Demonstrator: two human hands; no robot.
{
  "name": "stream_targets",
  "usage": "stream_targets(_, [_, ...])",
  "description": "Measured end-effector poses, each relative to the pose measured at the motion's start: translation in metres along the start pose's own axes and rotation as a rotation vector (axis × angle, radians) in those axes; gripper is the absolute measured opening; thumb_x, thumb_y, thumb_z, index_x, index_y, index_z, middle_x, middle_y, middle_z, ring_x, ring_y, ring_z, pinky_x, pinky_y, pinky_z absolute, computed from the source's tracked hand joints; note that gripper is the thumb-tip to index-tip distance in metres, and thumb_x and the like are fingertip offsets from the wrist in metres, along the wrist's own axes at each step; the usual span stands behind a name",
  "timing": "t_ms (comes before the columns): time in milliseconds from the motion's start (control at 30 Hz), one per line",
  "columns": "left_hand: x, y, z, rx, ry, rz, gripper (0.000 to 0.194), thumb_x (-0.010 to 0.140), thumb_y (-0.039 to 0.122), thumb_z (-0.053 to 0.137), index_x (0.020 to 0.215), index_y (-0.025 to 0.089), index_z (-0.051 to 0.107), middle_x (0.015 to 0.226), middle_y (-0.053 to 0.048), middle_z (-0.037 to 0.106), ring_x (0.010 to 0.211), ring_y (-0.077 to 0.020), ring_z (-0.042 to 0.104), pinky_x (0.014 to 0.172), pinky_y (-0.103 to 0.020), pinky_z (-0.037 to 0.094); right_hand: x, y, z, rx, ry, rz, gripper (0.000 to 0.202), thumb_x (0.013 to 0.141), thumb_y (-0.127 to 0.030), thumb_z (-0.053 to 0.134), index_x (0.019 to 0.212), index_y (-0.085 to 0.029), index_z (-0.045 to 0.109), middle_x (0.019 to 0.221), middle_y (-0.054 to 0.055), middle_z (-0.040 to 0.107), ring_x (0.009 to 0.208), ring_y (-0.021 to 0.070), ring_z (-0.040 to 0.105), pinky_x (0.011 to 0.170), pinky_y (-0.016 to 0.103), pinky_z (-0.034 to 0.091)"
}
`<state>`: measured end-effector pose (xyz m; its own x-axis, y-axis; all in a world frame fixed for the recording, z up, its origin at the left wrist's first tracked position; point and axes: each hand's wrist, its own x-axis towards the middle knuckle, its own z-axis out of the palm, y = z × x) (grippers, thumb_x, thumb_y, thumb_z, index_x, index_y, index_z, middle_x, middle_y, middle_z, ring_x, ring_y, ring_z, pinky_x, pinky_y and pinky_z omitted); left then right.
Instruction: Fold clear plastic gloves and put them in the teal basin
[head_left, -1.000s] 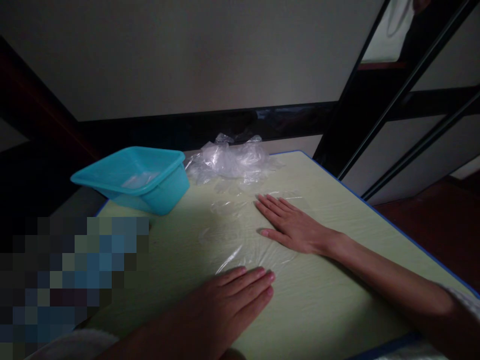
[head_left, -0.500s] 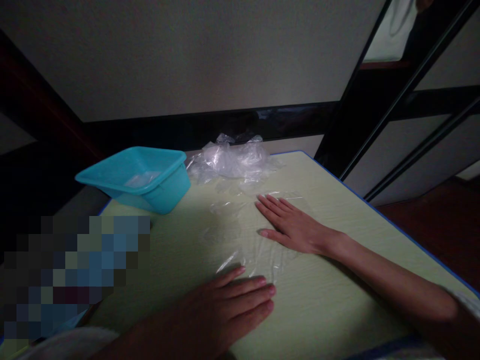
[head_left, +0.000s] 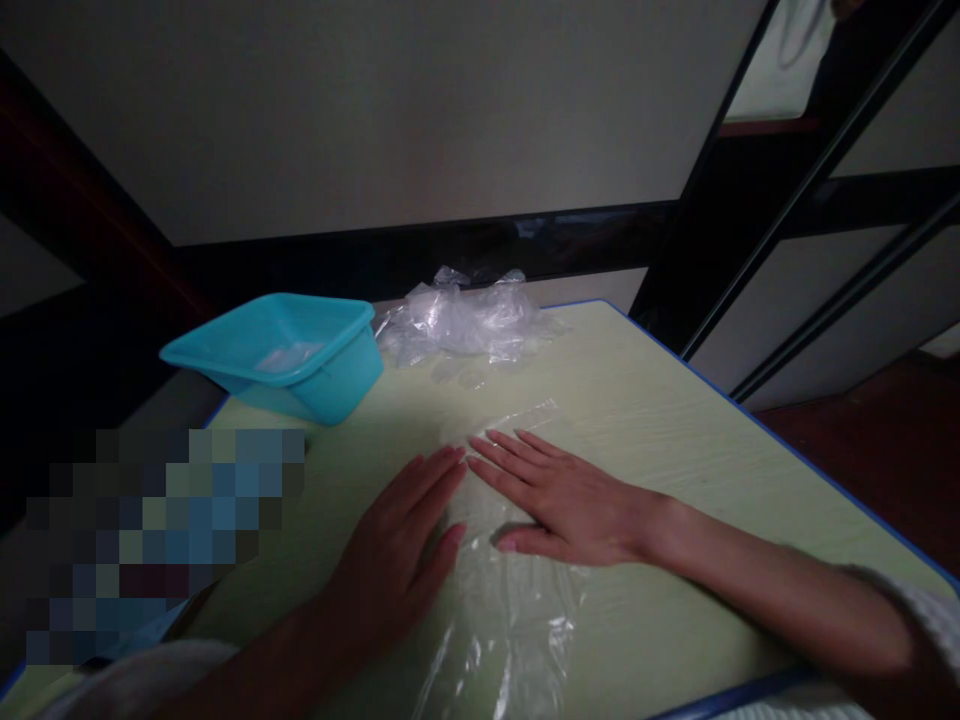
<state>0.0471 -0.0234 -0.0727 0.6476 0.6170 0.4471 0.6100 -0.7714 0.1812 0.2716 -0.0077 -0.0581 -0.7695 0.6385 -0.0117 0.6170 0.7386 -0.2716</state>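
Note:
A clear plastic bag (head_left: 517, 600) lies spread on the pale green table (head_left: 660, 400), reaching down to the front of the view. My right hand (head_left: 562, 495) rests palm down on its upper part, fingers spread and pointing left. At the bag's left edge is my left hand (head_left: 409, 535), its fingers stretched out and its thumb apart. The fingertips of both hands nearly meet. Neither hand grips anything that shows.
Crumpled clear plastic bags (head_left: 472, 320) are heaped at the table's back edge. To their left stands a turquoise basin (head_left: 337, 375) with something pale inside. A blurred-out patch (head_left: 195, 520) covers the left side. Behind the table rises a panelled wall.
My left hand has moved up and away from me, beside the right hand. My right hand has shifted slightly down and left. The clear bag now lies nearer to me.

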Motion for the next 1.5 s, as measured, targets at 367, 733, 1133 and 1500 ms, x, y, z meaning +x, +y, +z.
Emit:
stream_targets(367, [0.01, -0.006, 0.01, 0.127, -0.354, -0.106, 0.069, 0.087, 0.045, 0.042, 0.138, 0.001, 0.026, 0.144, -0.024, 0.028, 0.134, -0.0341, 0.024, 0.104, -0.054, 0.029, 0.001, -0.006, -0.001, 0.034, -0.026, -0.01, 0.077, 0.088, -0.058, 0.034, 0.144, -0.01, 0.014, 0.15, 0.011, 0.006, 0.138, 0.025, 0.003, 0.113, 0.043, 0.008])
stream_targets(733, [0.013, -0.007, 0.001, 0.208, -0.507, -0.2, 0.08, 0.081, 0.051, 0.045, 0.141, 0.004, 0.021, 0.148, -0.017, 0.02, 0.136, -0.0341, 0.017, 0.107, -0.05, 0.024, -0.004, 0.017, -0.012, 0.008, -0.114, 0.216, 0.095, 0.08, -0.072, 0.028, 0.143, -0.004, 0.009, 0.149, 0.016, 0.001, 0.137, 0.0284, -0.001, 0.112, 0.047, 0.006])
stream_targets(1133, [0.009, -0.033, -0.004, 0.279, -0.422, -0.312, 0.08, 0.082, 0.057, 0.041, 0.139, 0.005, 0.024, 0.144, -0.023, 0.028, 0.133, -0.0367, 0.025, 0.105, -0.057, 0.023, -0.011, 0.037, -0.013, -0.117, -0.039, 0.426, 0.093, 0.078, -0.075, 0.022, 0.144, -0.009, 0.015, 0.148, 0.017, 0.009, 0.136, 0.0331, 0.009, 0.107, 0.057, 0.013])
stream_targets(1500, [0.01, -0.028, -0.003, 0.252, -0.291, -0.243, 0.061, 0.091, 0.044, 0.028, 0.137, 0.004, 0.03, 0.145, -0.018, 0.03, 0.135, -0.0285, 0.026, 0.108, -0.052, 0.021, -0.003, 0.028, -0.007, -0.137, 0.068, 0.217, 0.086, 0.083, -0.07, 0.02, 0.142, -0.008, 0.021, 0.147, 0.018, 0.013, 0.136, 0.0298, 0.013, 0.109, 0.052, 0.016])
